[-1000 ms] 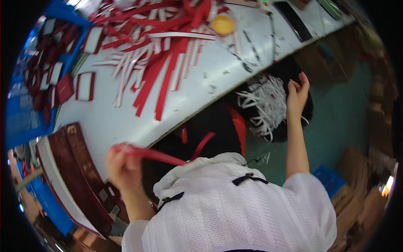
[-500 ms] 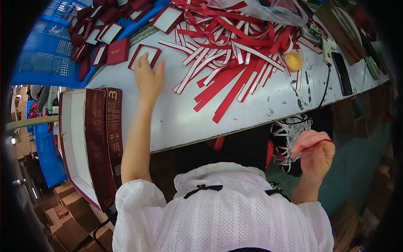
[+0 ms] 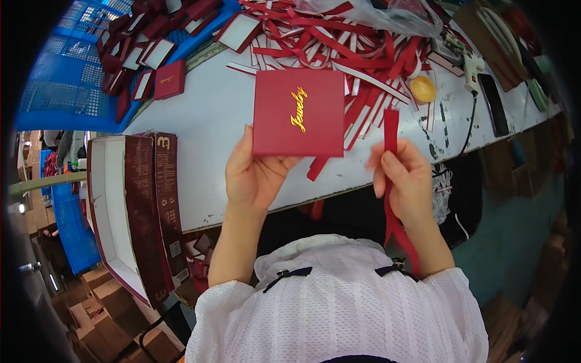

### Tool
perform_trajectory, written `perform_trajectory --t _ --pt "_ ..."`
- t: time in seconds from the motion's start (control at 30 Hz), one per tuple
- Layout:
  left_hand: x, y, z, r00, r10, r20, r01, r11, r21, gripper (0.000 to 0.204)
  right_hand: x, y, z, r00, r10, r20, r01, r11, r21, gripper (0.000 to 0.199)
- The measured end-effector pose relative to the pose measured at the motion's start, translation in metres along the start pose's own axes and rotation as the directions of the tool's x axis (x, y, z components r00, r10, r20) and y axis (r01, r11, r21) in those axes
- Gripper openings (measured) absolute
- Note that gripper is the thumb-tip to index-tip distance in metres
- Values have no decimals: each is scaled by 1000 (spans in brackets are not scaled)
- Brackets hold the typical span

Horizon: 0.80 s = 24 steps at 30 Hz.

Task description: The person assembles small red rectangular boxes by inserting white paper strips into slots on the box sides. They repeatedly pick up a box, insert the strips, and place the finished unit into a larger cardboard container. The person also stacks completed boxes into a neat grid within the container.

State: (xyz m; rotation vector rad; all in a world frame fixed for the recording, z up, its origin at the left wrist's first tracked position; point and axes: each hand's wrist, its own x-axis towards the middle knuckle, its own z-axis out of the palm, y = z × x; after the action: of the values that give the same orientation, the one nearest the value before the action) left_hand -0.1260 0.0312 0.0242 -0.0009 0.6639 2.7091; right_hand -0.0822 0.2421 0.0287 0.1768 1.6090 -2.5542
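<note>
- While the left hand (image 3: pixel 259 181) supports the red box (image 3: pixel 299 112) above the white table (image 3: pixel 206 127), its thumb lies along the box's left side and its fingers go under the near edge; how firmly they press cannot be told.
- Nearly square, the box shows no clear long axis; its broad face is turned up toward the head, with sides running roughly straight away from the person.
- Gold writing on that face runs lengthwise away from the body, starting at the near end.
- To the right of the box, apart from it, the right hand (image 3: pixel 408 181) pinches a red ribbon (image 3: pixel 391 130) between thumb and bent fingers.
- The ribbon's long axis runs away from the person: one end points out past the fingers, the other trails back beside the right forearm.
- Beyond the box lies a heap of red and white strips (image 3: pixel 363 62), near a yellow tub (image 3: pixel 422 89).
</note>
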Motion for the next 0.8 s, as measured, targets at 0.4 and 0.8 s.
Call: perform_trajectory --t 0.4,0.8 --pt "-33 -56 19 998 -56 -11 55 903 427 46 8 15 19 960 -92 -264 163 951 262 20" --pt "-22 -58 51 963 268 -3 -249 901 354 30 -23 -25 9 915 -276 295 387 809 -442 9"
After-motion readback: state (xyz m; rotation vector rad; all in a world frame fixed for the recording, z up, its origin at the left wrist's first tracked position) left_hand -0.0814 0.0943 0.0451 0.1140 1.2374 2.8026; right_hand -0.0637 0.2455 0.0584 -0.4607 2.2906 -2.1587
